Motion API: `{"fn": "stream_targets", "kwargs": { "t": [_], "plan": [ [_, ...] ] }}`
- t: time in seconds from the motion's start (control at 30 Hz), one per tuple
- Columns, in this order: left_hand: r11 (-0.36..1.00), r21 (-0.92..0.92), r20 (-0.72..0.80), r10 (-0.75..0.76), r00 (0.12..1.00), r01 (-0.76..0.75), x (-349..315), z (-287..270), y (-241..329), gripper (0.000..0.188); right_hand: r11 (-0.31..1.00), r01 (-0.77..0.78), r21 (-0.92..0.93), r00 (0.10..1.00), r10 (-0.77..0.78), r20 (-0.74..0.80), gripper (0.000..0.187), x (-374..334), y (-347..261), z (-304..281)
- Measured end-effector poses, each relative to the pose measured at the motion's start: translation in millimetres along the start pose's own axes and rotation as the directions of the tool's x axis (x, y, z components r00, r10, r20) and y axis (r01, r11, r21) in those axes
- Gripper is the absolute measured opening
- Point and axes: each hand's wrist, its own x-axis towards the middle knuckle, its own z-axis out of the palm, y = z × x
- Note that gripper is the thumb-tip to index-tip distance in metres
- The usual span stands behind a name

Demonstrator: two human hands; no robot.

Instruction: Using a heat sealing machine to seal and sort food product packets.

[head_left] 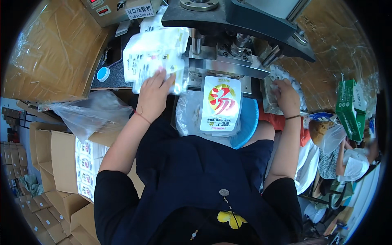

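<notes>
My left hand lies over a pile of white printed pouches on the worktop, its thumb and fingers apart on the top ones, which look slightly blurred. My right hand reaches into a bin of small white plastic pieces; its fingers are curled, and whatever is between them is hidden. Between the hands, a white pouch with a large red character lies face up below the metal jaw of a press. It rests over clear plastic and a blue basin at my lap.
A round blue-and-white lid sits at the worktop's left edge. Large cardboard boxes flank both sides. At lower left, an open carton holds stacked white packs. A green box stands at right, with another person beyond it.
</notes>
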Motion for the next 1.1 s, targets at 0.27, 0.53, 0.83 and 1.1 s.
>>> {"fn": "stream_targets", "kwargs": {
  "t": [0.27, 0.53, 0.83, 1.1],
  "plan": [
    [0.282, -0.859, 0.311, -0.375, 0.874, 0.427, -3.2, -16.0, 50.7, 0.020, 1.000, 0.014, 0.028, 0.874, 0.001, -0.487, 0.018, -17.1, -44.2, 3.8],
    [0.270, -0.840, 0.450, -0.135, 0.883, 0.470, 12.1, -13.2, 121.7, 0.031, 0.642, 0.403, 0.652, 0.914, -0.241, -0.326, 0.009, -32.3, -131.3, -30.0],
    [-0.370, -0.637, 0.649, 0.216, 0.730, 0.676, 13.1, -6.4, 154.5, 0.028, 0.643, 0.371, 0.670, 0.875, -0.484, -0.019, 0.023, -19.6, -92.4, -39.0],
    [-0.496, -0.578, 0.703, 0.101, 0.704, 0.648, 49.6, 10.1, 107.7, 0.035, 0.993, -0.038, -0.110, 0.998, 0.043, 0.043, 0.016, -8.5, -5.8, 2.2]
  ]
}}
